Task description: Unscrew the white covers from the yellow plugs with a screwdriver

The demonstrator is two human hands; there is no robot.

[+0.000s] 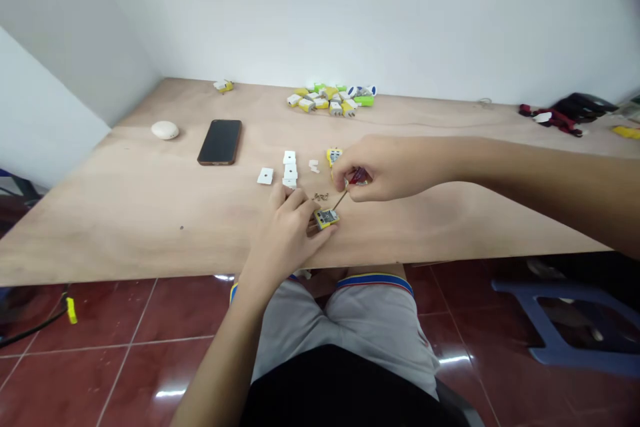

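Near the table's front edge my left hand [295,230] grips a small yellow plug adapter [327,217], its open inner side facing up. My right hand [365,170] is closed around the red handle of a screwdriver [341,200], whose tip reaches the adapter's upper right part. Just beyond the adapter lie several small screws [321,197]. White square covers [290,171] sit past my left fingers, with small pale pieces [314,165] to their right. Another opened yellow adapter [333,156] is partly hidden behind my right hand.
A pile of yellow, white and green adapters [323,100] lies by the wall. To the left are a phone [220,142], a white oval object [165,130] and a single adapter [223,86]. Dark red items [553,118] lie far right; a blue stool [575,327] stands below.
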